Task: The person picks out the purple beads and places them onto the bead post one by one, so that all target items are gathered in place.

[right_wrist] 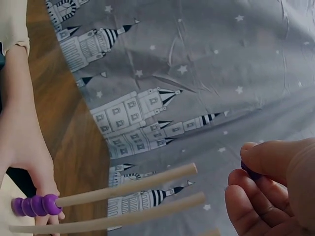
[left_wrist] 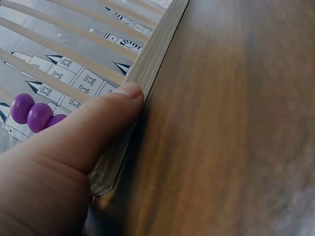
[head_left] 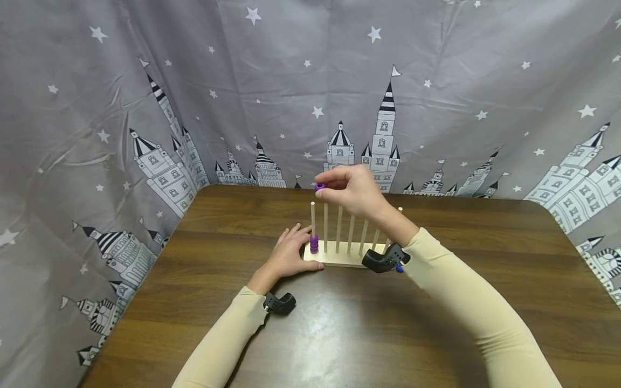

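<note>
Your right hand point(head_left: 356, 189) is up over the left part of the wooden peg board point(head_left: 342, 260), with a purple bead point(head_left: 320, 186) pinched between thumb and index finger. The bead sits above the tops of the two left-hand pegs in your head view, clear of the wood, and the right wrist view shows your other fingers bent below it.

Your left hand point(head_left: 288, 256) lies at the peg board's left end, its fingers stretched out and spread past the end and its thumb laid against the front edge of the base — touching the wood rather than wrapped round it.

On the board's leftmost peg point(head_left: 312, 218), four more purple beads point(right_wrist: 37, 205) are stacked one on another, down at the base. The pegs to the right of it stand upright in a row, some partly covered by your right hand and forearm. Near the board's right end a blue object point(head_left: 399, 268) peeks out from behind your black right wrist camera point(head_left: 385, 260) — too hidden to identify. The board rests on the brown wood-grain tabletop point(head_left: 330, 334), and behind it hangs a grey curtain point(head_left: 291, 81) printed with castles and stars.
</note>
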`<state>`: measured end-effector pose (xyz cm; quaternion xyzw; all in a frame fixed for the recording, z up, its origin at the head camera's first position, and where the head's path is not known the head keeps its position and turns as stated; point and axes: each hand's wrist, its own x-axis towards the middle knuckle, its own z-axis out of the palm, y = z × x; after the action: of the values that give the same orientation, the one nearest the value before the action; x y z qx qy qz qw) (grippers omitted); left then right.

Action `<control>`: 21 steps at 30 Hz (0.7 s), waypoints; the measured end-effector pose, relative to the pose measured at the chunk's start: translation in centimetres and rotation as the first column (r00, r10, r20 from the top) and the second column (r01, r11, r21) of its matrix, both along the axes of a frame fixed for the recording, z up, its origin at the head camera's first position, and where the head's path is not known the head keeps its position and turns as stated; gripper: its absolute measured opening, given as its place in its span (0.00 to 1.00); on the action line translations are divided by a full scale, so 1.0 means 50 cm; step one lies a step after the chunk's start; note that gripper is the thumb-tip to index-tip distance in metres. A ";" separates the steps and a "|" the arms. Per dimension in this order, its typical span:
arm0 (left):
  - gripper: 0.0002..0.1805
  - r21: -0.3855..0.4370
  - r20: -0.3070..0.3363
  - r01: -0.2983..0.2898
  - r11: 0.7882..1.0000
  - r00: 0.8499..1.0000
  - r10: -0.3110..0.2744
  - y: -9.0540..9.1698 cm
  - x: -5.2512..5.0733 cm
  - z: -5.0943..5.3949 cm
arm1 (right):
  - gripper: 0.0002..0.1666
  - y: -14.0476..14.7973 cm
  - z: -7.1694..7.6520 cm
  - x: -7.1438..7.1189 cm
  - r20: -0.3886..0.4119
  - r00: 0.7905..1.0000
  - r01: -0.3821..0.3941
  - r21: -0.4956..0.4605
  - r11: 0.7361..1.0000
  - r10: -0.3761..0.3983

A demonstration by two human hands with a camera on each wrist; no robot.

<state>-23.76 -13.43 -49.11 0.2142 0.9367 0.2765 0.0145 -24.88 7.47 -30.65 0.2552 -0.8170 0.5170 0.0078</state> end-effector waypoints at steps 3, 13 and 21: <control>0.42 0.003 -0.001 0.000 1.000 1.000 0.000 0.001 0.001 -0.001 | 0.18 -0.009 -0.005 -0.002 -0.009 1.000 -0.010 0.012 1.000 0.010; 0.41 0.000 -0.002 0.006 1.000 1.000 -0.006 0.002 0.002 -0.002 | 0.16 -0.027 -0.019 -0.005 -0.045 0.999 0.003 0.091 0.996 0.001; 0.43 0.003 0.007 0.003 1.000 1.000 -0.003 0.000 0.000 -0.001 | 0.15 -0.028 -0.023 -0.005 -0.047 0.999 0.007 0.141 0.990 -0.001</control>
<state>-23.75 -13.45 -49.14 0.2146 0.9359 0.2787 0.0181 -25.14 6.07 -31.82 0.2654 -0.8516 0.4520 0.0098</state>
